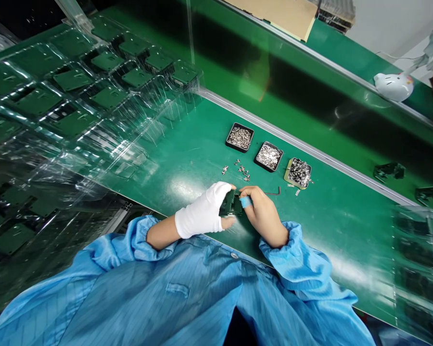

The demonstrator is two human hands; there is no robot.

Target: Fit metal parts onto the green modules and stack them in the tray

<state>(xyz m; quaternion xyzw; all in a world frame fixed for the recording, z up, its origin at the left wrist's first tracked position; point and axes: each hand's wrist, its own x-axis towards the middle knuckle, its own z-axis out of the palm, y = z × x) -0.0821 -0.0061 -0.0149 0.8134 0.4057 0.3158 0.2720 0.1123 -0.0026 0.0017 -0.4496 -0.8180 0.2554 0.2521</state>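
My left hand [206,209], in a white glove with bare fingertips, grips a small dark green part [230,204] between thumb and fingers just above the bench. It looks like a housing or board, though the fingers cover much of it. My right hand [263,211], bare with blue tape around one finger, is closed in a pinch at the part's right upper edge. Whatever lies between those fingertips is hidden. Beyond the hands several small metal pieces [242,169] are scattered. An L-shaped hex key [274,193] lies just past my right hand.
Two black trays [228,140] [257,162] and a yellowish tray [286,179] hold small metal parts. Stacked clear plastic trays [159,113] with green parts fill the left. Another clear tray [411,216] stands right, near dark parts [389,171]. A metal-edged ledge [260,117] runs behind.
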